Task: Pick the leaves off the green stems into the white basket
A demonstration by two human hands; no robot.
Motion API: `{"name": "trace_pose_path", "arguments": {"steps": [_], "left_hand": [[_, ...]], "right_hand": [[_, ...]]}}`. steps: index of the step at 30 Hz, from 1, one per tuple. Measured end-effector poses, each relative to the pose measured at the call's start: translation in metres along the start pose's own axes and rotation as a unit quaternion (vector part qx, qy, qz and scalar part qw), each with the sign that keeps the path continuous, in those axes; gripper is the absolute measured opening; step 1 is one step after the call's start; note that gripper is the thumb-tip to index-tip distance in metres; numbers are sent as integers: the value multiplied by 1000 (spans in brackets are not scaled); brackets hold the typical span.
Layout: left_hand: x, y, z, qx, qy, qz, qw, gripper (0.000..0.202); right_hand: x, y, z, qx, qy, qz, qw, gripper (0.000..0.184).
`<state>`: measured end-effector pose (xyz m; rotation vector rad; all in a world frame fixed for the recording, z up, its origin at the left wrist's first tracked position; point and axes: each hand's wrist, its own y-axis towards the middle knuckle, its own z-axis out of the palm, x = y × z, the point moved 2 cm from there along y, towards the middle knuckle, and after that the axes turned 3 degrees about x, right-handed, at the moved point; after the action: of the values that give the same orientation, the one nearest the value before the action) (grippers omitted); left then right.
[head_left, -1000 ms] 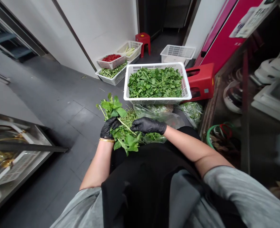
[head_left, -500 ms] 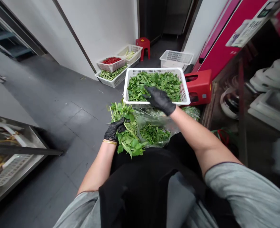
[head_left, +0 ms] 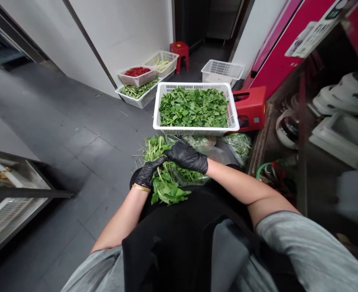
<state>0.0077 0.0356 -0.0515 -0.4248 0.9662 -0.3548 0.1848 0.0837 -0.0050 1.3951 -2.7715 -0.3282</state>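
Observation:
My left hand (head_left: 148,172), in a black glove, is closed around a bunch of leafy greens (head_left: 168,190), whose stems and leaves stick out above and below the fist. My right hand (head_left: 187,156), gloved too, meets the bunch from the right, its fingers pinched on the greens near the left thumb; the fingertips are partly hidden. Just beyond the hands is a white plastic basket (head_left: 194,129) full of loose green leaves (head_left: 194,107). Under my right hand lies a clear plastic bag (head_left: 204,178) with more greens inside.
A red stool (head_left: 251,107) lies on its side behind the basket. Farther off are a crate of red chillies (head_left: 138,72), a crate of green beans (head_left: 139,90), an upright red stool (head_left: 180,52) and another white basket (head_left: 223,71). Shelving with white tubs (head_left: 343,134) stands at right.
My right hand has come back from over the basket of leaves to the bunch in my left hand. My left hand keeps its hold on the greens.

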Motion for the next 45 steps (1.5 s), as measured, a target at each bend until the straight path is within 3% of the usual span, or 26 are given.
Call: {"name": "trace_pose_path", "arguments": {"steps": [3, 7, 9, 11, 13, 16, 17, 18, 19, 20, 21, 23, 24, 25, 27, 29, 31, 33, 34, 36, 38, 40, 42, 45], "left_hand": [[-9, -3, 10, -5, 83, 53, 995, 37], [-23, -11, 28, 62, 143, 110, 982, 57], [-25, -13, 29, 79, 143, 100, 981, 58], [-26, -13, 25, 67, 136, 91, 984, 46], [-29, -9, 21, 32, 127, 101, 986, 29], [-35, 0, 15, -45, 145, 97, 984, 6], [-38, 5, 13, -69, 158, 89, 981, 12], [-41, 9, 10, -89, 166, 80, 979, 20], [-44, 14, 7, -103, 160, 74, 979, 26], [-48, 19, 2, -112, 138, 74, 981, 23], [-53, 25, -4, -118, 104, 79, 984, 18], [-65, 35, -16, -125, 33, 81, 988, 2], [-71, 39, -22, -123, 8, 75, 990, 5], [-77, 43, -27, -117, -3, 64, 991, 12], [-88, 48, -36, -101, -11, 46, 994, 21], [-95, 51, -41, -92, -14, 43, 995, 23], [-97, 55, -45, -102, -18, 45, 994, 23], [-92, 62, -46, -113, -23, 36, 993, 21], [-89, 66, -46, -117, -27, 32, 992, 20], [-83, 74, -45, -119, -37, 31, 992, 16], [-80, 79, -45, -111, -45, 48, 992, 13], [-83, 79, -49, -95, -39, 76, 992, 10], [-88, 76, -56, -76, -18, 96, 992, 11], [-90, 72, -66, -87, 10, 107, 990, 12]], "right_hand": [[5, -2, -4, 43, 40, -2, 998, 38], [-4, -1, -4, 117, 161, -2, 980, 26], [-8, 1, -5, 112, 218, 30, 969, 23], [-8, 6, -4, 72, 317, 100, 940, 16], [-5, 13, 2, 7, 464, 179, 868, 21], [-5, 27, 16, -120, 662, 233, 702, 40], [-10, 31, 20, -164, 695, 242, 656, 42], [-20, 35, 22, -205, 709, 253, 626, 44], [-35, 39, 22, -240, 702, 264, 616, 44], [-54, 41, 18, -269, 678, 273, 627, 44], [-77, 44, 13, -292, 638, 279, 656, 44], [-131, 47, -4, -318, 516, 288, 741, 44], [-158, 48, -12, -319, 440, 304, 782, 44], [-183, 50, -19, -301, 358, 331, 819, 44], [-217, 53, -25, -200, 204, 397, 872, 48], [-221, 59, -19, -110, 124, 400, 901, 59], [-192, 68, -5, -104, 171, 335, 921, 54], [-142, 81, 19, -109, 323, 253, 905, 38], [-113, 89, 33, -83, 414, 226, 878, 36], [-59, 106, 61, 8, 573, 151, 805, 41], [-27, 121, 81, 40, 673, 133, 727, 47], [-20, 128, 94, 21, 716, 188, 672, 52], [-30, 128, 100, -5, 723, 247, 645, 52], [-42, 127, 98, -12, 713, 233, 661, 47]]}}
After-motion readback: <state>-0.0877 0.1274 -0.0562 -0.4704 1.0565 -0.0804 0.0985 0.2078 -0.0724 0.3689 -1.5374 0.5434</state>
